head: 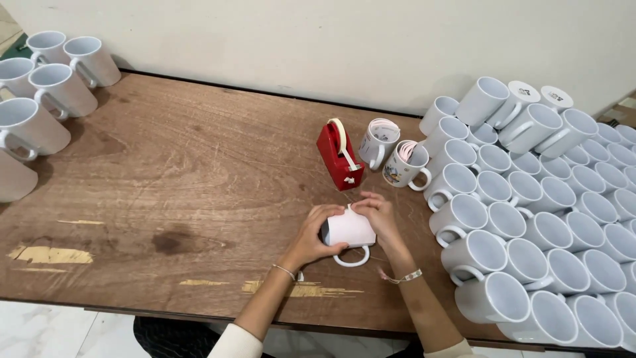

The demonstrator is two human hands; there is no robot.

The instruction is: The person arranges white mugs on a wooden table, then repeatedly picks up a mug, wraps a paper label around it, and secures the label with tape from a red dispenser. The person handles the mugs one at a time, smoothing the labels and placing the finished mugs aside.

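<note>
Near the table's (165, 172) front edge, left hand (313, 233) cups the mug (349, 232), fingers curled around it. Right hand (379, 215) presses flat-fingered on top. Both hands hide the mug's mouth.

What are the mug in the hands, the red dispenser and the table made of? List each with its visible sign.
Mug: apparently glazed ceramic; glossy white, thick handle, paper sheet wrapped around it.
Red tape dispenser: probably plastic; smooth, shiny red shell.
Table: wood, likely veneered board; brown grain, worn pale patches.
</note>
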